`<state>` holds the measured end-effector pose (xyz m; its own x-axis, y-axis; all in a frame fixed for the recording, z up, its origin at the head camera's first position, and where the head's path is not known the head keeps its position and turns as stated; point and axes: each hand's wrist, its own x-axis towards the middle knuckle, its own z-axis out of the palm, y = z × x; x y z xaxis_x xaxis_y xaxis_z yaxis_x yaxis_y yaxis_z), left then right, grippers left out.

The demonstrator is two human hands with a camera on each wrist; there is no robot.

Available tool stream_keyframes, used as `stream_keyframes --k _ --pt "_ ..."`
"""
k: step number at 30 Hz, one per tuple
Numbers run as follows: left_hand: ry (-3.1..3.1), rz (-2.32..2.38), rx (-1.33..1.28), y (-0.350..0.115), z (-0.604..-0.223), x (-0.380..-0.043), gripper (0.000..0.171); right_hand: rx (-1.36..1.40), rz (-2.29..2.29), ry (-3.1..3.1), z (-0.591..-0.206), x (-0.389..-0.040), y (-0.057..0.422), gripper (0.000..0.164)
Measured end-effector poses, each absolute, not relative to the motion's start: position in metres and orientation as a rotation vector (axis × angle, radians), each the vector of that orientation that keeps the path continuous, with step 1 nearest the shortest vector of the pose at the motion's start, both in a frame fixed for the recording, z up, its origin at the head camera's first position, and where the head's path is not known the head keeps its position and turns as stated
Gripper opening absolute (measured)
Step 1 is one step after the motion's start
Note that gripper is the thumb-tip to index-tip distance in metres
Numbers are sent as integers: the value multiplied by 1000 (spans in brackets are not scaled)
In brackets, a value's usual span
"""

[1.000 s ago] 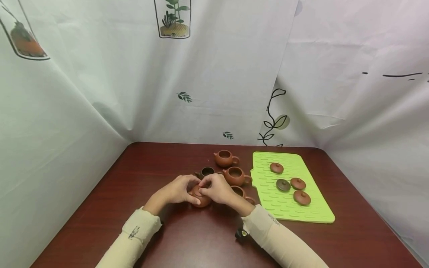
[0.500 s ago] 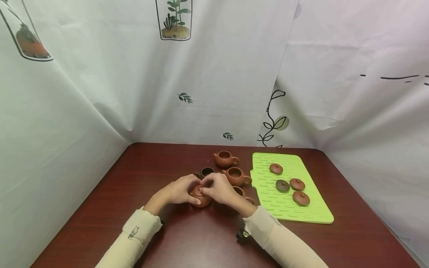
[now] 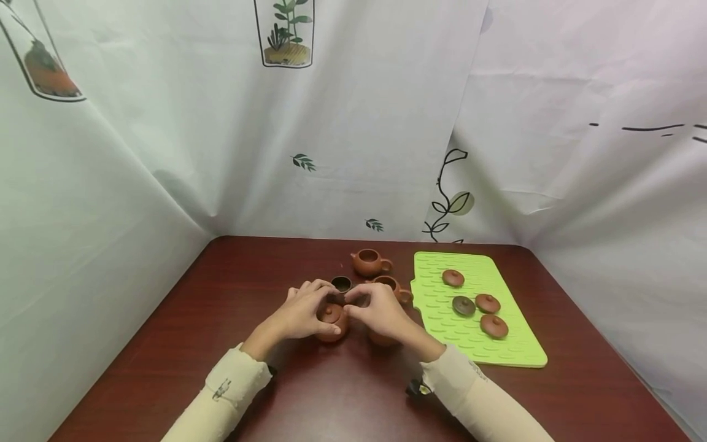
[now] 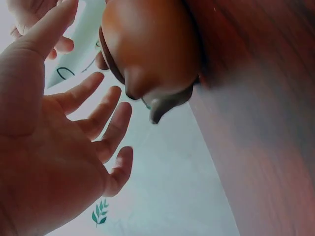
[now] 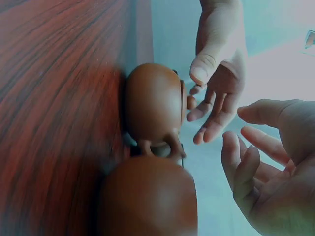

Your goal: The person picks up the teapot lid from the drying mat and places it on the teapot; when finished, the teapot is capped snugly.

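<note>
A small reddish-brown clay teapot (image 3: 334,329) sits on the table with its lid (image 3: 330,313) seated on top. My left hand (image 3: 298,314) hovers about its left side; in the left wrist view the fingers (image 4: 112,129) are loosely bent and apart from the pot. Just right of it is my right hand (image 3: 381,312), lifted off the lid knob (image 5: 191,102) and holding nothing, its fingers loosely curved in the right wrist view. A lidless dark teapot (image 3: 342,283) stands behind. Another brown teapot (image 5: 147,201) lies partly hidden under my right hand.
Two more lidless brown teapots, one at the back (image 3: 367,263) and one in the middle (image 3: 388,283), stand behind my right hand. To the right, a green ridged mat (image 3: 442,344) bears several lids, one of them dark (image 3: 463,306). Cloth (image 3: 331,196) hangs behind the table.
My right hand has let go of the lid knob and moved right, leaving the lid on the pot. My left hand has loosened and drawn slightly off the teapot.
</note>
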<state>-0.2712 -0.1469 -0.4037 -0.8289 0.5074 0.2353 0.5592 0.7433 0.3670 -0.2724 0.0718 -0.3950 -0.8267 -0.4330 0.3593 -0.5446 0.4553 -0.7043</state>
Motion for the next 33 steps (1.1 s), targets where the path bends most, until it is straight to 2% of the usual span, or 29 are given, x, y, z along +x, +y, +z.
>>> stream_keyframes --k 10,26,33 --pt "-2705 -687 -813 -123 -409 -269 74 779 1318 -2563 -394 -268 99 14" --pt "-2732 -526 -893 -88 -416 -267 71 718 1387 -2494 -401 -258 136 20" --pt "-2742 -507 -906 -78 -417 -270 70 645 1365 -2520 -404 -255 157 18"
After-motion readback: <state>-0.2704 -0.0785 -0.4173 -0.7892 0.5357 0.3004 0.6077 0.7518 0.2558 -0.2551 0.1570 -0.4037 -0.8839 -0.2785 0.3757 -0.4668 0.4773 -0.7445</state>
